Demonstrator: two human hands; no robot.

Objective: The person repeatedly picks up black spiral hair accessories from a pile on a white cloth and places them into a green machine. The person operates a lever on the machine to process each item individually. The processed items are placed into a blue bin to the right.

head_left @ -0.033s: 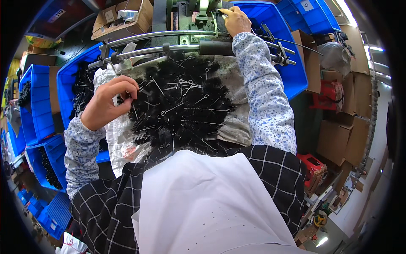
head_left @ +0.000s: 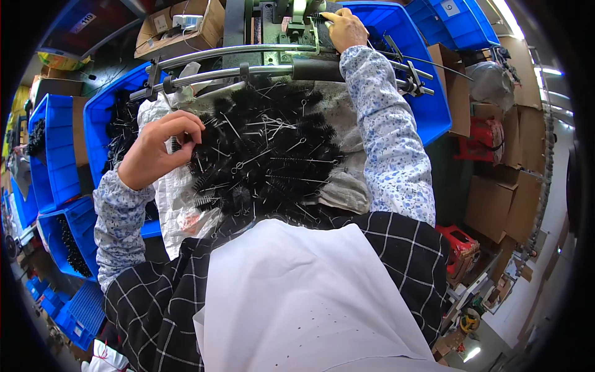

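Observation:
A heap of black bristle brushes (head_left: pixel 266 155) with twisted wire handles lies on a grey cloth (head_left: pixel 344 192) spread over my lap. My left hand (head_left: pixel 155 155) is at the heap's left edge, its fingers curled and pinched on one black brush (head_left: pixel 180 144). My right hand (head_left: pixel 344 28) reaches far forward to a dark metal machine (head_left: pixel 273 18), fingertips pressed on a pale part there. What that hand holds is hidden. A white apron (head_left: pixel 297 297) covers my front.
Two curved metal bars (head_left: pixel 217 65) cross in front of the heap. Blue bins (head_left: pixel 99 118) on the left hold more black brushes, and another blue bin (head_left: pixel 427 93) is on the right. Cardboard boxes (head_left: pixel 502 198) and a red crate (head_left: pixel 458 242) stand at right.

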